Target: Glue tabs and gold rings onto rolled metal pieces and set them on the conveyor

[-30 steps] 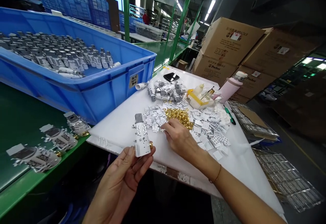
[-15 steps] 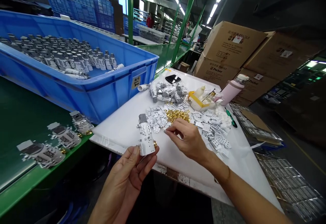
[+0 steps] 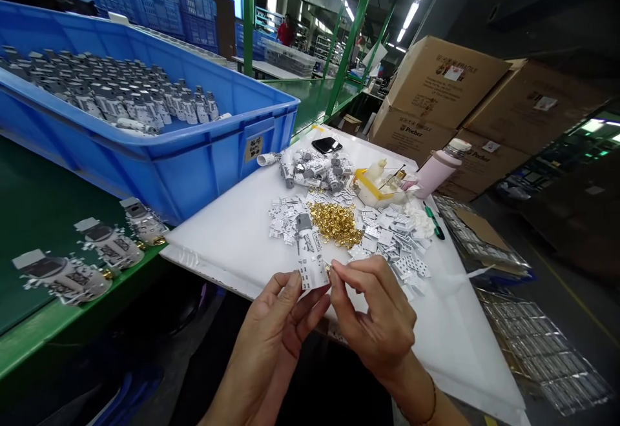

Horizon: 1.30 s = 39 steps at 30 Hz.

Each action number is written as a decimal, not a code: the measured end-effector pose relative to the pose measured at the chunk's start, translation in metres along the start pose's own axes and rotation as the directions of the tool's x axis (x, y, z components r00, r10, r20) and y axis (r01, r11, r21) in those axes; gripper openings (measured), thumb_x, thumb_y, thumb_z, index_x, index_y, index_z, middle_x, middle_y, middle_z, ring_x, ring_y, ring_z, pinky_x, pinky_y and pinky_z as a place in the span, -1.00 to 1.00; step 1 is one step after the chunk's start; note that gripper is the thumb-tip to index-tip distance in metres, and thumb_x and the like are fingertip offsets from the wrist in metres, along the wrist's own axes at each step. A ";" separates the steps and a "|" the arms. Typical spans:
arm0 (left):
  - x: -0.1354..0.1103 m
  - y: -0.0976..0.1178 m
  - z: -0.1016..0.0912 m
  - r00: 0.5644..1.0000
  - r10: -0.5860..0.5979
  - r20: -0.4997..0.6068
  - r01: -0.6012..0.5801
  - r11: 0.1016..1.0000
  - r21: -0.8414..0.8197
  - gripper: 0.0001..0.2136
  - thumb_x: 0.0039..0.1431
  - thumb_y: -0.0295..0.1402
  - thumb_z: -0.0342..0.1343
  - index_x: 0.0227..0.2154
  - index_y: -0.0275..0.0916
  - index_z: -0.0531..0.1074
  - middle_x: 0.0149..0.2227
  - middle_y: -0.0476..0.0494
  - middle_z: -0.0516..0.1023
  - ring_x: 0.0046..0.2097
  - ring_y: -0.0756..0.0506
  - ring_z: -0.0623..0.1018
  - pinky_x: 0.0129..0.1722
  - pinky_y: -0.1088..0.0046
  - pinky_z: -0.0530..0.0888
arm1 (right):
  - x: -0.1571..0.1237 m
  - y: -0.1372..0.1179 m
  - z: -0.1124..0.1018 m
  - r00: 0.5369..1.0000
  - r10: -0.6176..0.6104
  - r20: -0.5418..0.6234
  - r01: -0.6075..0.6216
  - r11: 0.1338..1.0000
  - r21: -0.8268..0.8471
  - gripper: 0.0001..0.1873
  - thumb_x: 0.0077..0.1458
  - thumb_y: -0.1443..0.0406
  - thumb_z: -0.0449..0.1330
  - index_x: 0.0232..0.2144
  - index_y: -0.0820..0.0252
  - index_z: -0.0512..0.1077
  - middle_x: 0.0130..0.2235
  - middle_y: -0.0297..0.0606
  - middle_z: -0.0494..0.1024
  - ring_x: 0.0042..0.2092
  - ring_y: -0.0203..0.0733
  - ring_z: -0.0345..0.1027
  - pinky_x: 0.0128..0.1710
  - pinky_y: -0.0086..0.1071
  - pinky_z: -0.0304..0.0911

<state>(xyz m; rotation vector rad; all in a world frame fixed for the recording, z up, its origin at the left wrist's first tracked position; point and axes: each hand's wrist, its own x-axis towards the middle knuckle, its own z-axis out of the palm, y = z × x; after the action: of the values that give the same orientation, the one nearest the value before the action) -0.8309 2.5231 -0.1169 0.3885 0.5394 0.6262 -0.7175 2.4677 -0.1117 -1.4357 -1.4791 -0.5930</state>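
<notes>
My left hand (image 3: 285,310) is closed around the lower end of a white and grey cylindrical model part (image 3: 310,255), its grey tip pointing away from me. At the part's lower right side my right hand (image 3: 375,306) pinches with thumb and forefinger. A bit of gold shows by those fingertips; what they hold is too small to make out. Just beyond lies a heap of small gold fittings (image 3: 336,223). Small white plates (image 3: 285,216) are scattered left of it, and more white perforated plates (image 3: 397,239) lie to its right.
A blue crate (image 3: 213,168) full of similar parts stands at left. Several finished-looking models (image 3: 113,245) line the green ledge. On the white table (image 3: 217,245) are more cylinders (image 3: 314,171), a phone (image 3: 327,146), a yellow-edged tray (image 3: 371,187) and a pink bottle (image 3: 438,171).
My right hand has moved from the edge of the plates toward me, up against the model part. My left hand has shifted the part to the right. The view has turned slightly.
</notes>
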 end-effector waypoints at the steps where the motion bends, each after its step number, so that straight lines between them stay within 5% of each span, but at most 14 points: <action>1: -0.001 0.000 0.001 1.000 -0.003 0.005 0.003 1.000 0.004 -0.94 0.20 -0.40 0.14 -0.31 -0.23 0.50 -0.19 -0.06 0.61 -0.13 -0.03 0.58 -0.01 0.41 0.52 | -0.001 0.001 0.000 1.000 -0.019 -0.008 0.019 1.000 -0.001 -0.72 0.03 0.59 0.22 -0.19 0.32 0.44 -0.39 -0.21 0.46 -0.34 -0.26 0.30 -0.40 -0.37 0.31; 9: -0.005 -0.001 0.009 1.000 -0.019 0.024 0.018 1.000 0.017 -0.93 0.21 -0.36 0.13 -0.34 -0.24 0.47 -0.23 -0.03 0.59 -0.14 -0.02 0.57 -0.07 0.44 0.55 | -0.005 0.008 -0.001 0.995 -0.094 -0.019 0.093 0.995 -0.030 -0.63 0.01 0.59 0.24 -0.11 0.30 0.43 -0.36 -0.20 0.48 -0.34 -0.25 0.34 -0.38 -0.36 0.35; 23: -0.001 0.000 0.006 0.998 0.055 0.015 -0.057 0.990 0.130 -0.90 0.21 -0.33 0.13 -0.37 -0.24 0.38 -0.29 0.00 0.48 -0.18 0.03 0.49 -0.03 0.43 0.50 | -0.005 0.012 -0.016 0.972 -0.127 0.198 0.116 0.991 0.067 -0.54 0.10 0.55 0.16 0.05 0.23 0.36 -0.32 -0.17 0.46 -0.30 -0.20 0.31 -0.37 -0.32 0.35; 26: -0.001 0.001 0.004 0.994 0.100 0.040 -0.105 0.976 0.192 -0.87 0.22 -0.30 0.11 -0.39 -0.23 0.34 -0.31 0.01 0.45 -0.22 0.05 0.46 0.01 0.37 0.48 | -0.005 0.010 -0.015 0.981 -0.055 0.185 0.029 0.989 0.143 -0.57 0.09 0.56 0.16 0.00 0.19 0.38 -0.31 -0.20 0.44 -0.29 -0.22 0.29 -0.36 -0.33 0.33; 29: -0.001 0.004 0.002 0.989 0.113 0.097 -0.135 0.957 0.255 -0.85 0.22 -0.30 0.11 -0.41 -0.23 0.33 -0.35 0.02 0.43 -0.26 0.05 0.43 0.00 0.38 0.46 | -0.005 0.006 -0.013 0.978 0.145 0.148 -0.182 0.945 0.274 -0.74 0.10 0.53 0.16 -0.20 0.15 0.44 -0.33 -0.26 0.38 -0.27 -0.24 0.29 -0.31 -0.33 0.29; 33: 0.000 0.009 0.002 0.982 0.090 0.166 -0.139 0.940 0.311 -0.88 0.23 -0.31 0.09 -0.39 -0.20 0.32 -0.36 0.02 0.46 -0.24 0.02 0.47 -0.05 0.41 0.45 | -0.002 0.005 -0.013 0.829 0.454 0.326 -0.557 0.721 0.412 -0.77 0.11 0.34 0.21 -0.15 0.14 0.34 -0.20 -0.23 0.39 -0.20 -0.21 0.30 -0.24 -0.31 0.31; 36: 0.001 0.011 0.001 0.982 0.075 0.172 -0.134 0.921 0.365 -0.88 0.20 -0.29 0.11 -0.37 -0.18 0.31 -0.30 -0.01 0.51 -0.20 -0.03 0.52 -0.10 0.42 0.45 | -0.001 0.004 -0.016 0.698 0.468 0.542 -0.701 0.602 0.383 -0.72 0.17 0.24 0.16 -0.06 0.12 0.33 -0.11 -0.21 0.45 -0.12 -0.16 0.34 -0.13 -0.26 0.31; 39: 0.002 0.015 -0.002 0.981 0.079 0.175 -0.153 0.874 0.461 -0.87 0.20 -0.25 0.11 -0.35 -0.18 0.33 -0.24 -0.05 0.54 -0.16 -0.06 0.53 -0.11 0.43 0.46 | 0.000 0.001 -0.019 0.691 0.475 0.545 -0.697 0.637 0.328 -0.79 0.18 0.23 0.13 -0.12 0.11 0.37 -0.15 -0.26 0.48 -0.11 -0.16 0.33 -0.09 -0.25 0.28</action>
<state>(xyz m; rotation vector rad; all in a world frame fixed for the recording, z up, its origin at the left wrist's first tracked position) -0.8378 2.5354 -0.1122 0.9323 0.5234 0.5707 -0.7110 2.4515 -0.1037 -1.5351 -1.1975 0.5466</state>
